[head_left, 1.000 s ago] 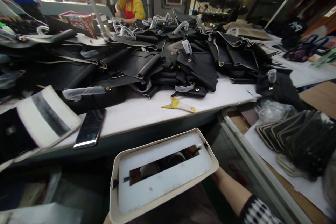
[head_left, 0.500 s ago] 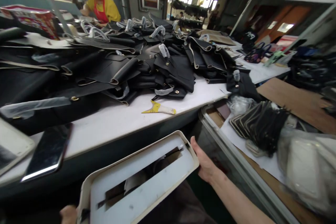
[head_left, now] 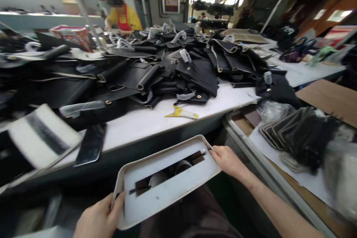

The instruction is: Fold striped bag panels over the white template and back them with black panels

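I hold a cream rectangular frame with a long slot cut through its white inner panel, low in front of me above my lap. My left hand grips its near left corner, thumb over the rim. My right hand grips the far right corner with fingers closed on the edge. Through the slot I see something pale and rounded that I cannot make out.
A white table carries piles of black leather bag parts, a yellow-tipped scraper, a phone and another cream frame. A stack of dark pieces lies on the right bench. A person in yellow works far off.
Both hands have come into full view on the frame: the left now grips the near corner, the right has closed on the far corner. The view swung back left.
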Motion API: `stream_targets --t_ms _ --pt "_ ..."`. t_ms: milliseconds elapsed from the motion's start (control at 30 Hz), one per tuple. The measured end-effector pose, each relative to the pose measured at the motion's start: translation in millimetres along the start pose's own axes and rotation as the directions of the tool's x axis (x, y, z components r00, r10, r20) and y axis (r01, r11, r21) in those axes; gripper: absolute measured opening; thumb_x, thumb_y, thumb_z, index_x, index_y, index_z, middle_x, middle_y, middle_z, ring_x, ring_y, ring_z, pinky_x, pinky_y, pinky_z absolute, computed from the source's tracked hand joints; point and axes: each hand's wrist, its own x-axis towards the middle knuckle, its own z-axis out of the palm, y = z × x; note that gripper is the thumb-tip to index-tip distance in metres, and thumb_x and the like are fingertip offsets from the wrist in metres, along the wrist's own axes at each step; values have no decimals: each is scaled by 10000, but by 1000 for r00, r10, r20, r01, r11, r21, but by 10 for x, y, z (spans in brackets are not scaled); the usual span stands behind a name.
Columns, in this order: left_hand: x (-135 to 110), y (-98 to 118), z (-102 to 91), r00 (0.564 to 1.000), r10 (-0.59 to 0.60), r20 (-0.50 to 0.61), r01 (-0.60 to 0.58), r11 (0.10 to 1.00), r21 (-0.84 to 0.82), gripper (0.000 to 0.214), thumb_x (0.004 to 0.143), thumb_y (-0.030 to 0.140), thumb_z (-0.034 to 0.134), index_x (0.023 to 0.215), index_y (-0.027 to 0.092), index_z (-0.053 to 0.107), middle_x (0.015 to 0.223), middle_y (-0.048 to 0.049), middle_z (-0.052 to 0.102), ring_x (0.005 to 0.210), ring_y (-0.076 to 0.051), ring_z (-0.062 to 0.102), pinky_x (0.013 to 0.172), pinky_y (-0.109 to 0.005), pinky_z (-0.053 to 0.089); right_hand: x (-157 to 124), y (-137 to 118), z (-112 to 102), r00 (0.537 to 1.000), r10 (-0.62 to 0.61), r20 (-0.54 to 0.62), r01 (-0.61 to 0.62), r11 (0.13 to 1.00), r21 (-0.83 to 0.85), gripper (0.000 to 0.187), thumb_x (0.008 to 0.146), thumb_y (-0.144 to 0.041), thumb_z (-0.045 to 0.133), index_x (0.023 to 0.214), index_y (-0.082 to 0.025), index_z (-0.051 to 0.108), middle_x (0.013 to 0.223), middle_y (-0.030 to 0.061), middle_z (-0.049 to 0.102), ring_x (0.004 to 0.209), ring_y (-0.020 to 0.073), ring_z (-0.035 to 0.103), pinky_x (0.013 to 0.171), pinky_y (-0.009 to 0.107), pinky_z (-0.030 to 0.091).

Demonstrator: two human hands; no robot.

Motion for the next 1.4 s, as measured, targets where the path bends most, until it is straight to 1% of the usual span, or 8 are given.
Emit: stream_targets --t_ms 100,300,567,767,900,1100,1267,1400 --pt "-1 70 -75 994 -50 99 44 997 65 404 932 414 341 656 218 562 705 -75 691 761 -241 675 631 -270 388 67 58 -81 987 -99 130 104 994 -33 303 903 -302 400 634 -203 498 658 52 622 651 189 570 627 294 294" --pt "-71 148 -6 999 -19 47 19 1000 5 378 939 391 295 635 220 440 692 -86 653 687 -219 632 623 -278 337 40 36 -99 969 -93 229 110 992 -67 385 940 -381 303 656 -212 500 694 51 650 686 198 611 607 288 326" --pt "-82 112 -32 999 -29 -35 23 989 -148 532 899 619 384 557 212 395 518 11 450 521 -147 462 542 -271 262 38 48 134 987 151 55 -132 957 -257 497 879 -669 349 813 -246 603 770 90 685 810 321 642 642 333 385" --pt "206 87 -263 999 49 3 -46 953 -299 456 896 627 433 1009 232 630 679 39 578 617 -152 545 585 -245 331 390 -55 15 997 18 73 -17 1000 -13 497 889 -632 413 1149 -277 644 882 19 714 830 244 650 714 285 442" --pt "478 141 -300 987 162 3 -157 966 -206 436 952 508 370 683 204 529 609 24 519 608 -149 517 575 -259 291 683 -67 10 987 -83 139 75 995 58 461 902 -554 381 921 -226 705 817 13 706 833 246 639 712 283 440" --pt "598 199 -263 979 202 -19 -203 977 -66 402 961 413 357 645 196 478 655 -15 571 640 -170 534 611 -284 290 743 -81 94 982 -54 180 37 994 98 493 892 -552 372 822 -199 709 744 8 695 779 239 649 670 284 447" --pt "425 77 -173 984 177 -16 -171 916 -363 402 929 544 433 917 202 644 761 -5 632 699 -176 561 639 -264 367 451 17 133 996 29 82 -38 992 117 544 856 -621 401 913 -182 718 873 47 710 849 253 647 707 294 469" --pt "77 28 -121 997 77 -5 -71 889 -453 424 884 552 525 1092 207 656 841 -16 663 719 -180 571 643 -262 398 157 297 191 988 149 35 -151 986 67 526 757 -702 485 718 -235 723 744 71 700 718 273 654 601 333 480"
